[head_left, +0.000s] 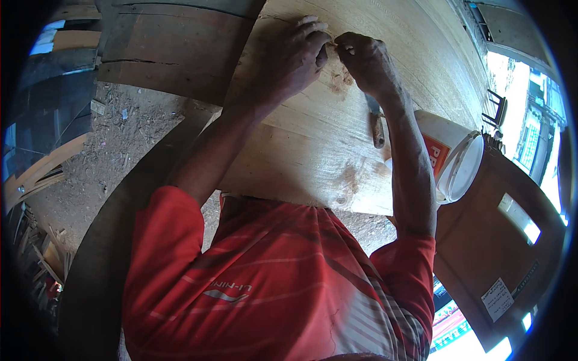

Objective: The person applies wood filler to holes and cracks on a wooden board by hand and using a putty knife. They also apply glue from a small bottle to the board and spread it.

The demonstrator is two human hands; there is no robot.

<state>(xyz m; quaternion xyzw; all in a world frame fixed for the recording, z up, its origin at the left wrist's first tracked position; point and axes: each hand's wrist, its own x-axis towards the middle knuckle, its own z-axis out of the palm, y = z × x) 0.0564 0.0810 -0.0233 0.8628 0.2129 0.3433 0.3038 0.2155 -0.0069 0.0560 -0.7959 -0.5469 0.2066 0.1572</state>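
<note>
1. Pale wooden board (289,159) lies directly beneath both hands, running back toward the person's red shirt (259,246).
2. Left hand (304,51) and right hand (368,63): fingers curled, fingertips nearly meeting over the board; from here I can't tell whether either grips anything.
3. Tool with brown handle (378,130) on board, beside right forearm.
4. White bucket (462,171) right of that: red label (435,155), pale bold lettering.
5. Shirt chest: white lettering, inverted.
6. Brown panel (475,237): white paper label (497,299), print tiny.
</note>
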